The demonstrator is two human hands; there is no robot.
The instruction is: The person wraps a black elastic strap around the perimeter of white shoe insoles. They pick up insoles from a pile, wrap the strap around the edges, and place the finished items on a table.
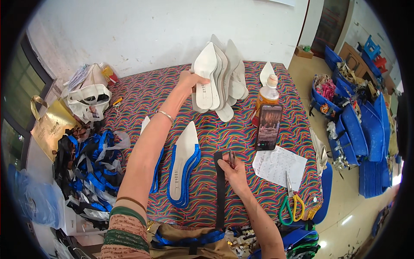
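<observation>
At the far side of the table, my left hand (192, 81) grips the edge of a pale pointed shoe insole (206, 62), its thumb on the face and the fingers hidden behind. That insole leans at the front of a stack of similar insoles (236, 73). Nearer me, my right hand (234, 173) is closed on a black strip (220, 194) that hangs over the table's front edge. A small metal tool with pointed tips (232, 159), perhaps snips, also sticks out of that hand. Between my arms lies a pile of blue-edged insoles (183, 175); another is partly behind my left forearm.
A phone (269, 128) leans against a bottle (268, 93) on the right. Below them are a paper sheet (280, 166) and scissors (290, 198) with green and yellow handles. Blue and black scraps (92, 168) heap at the left. Blue bins (373, 125) stand on the floor at right.
</observation>
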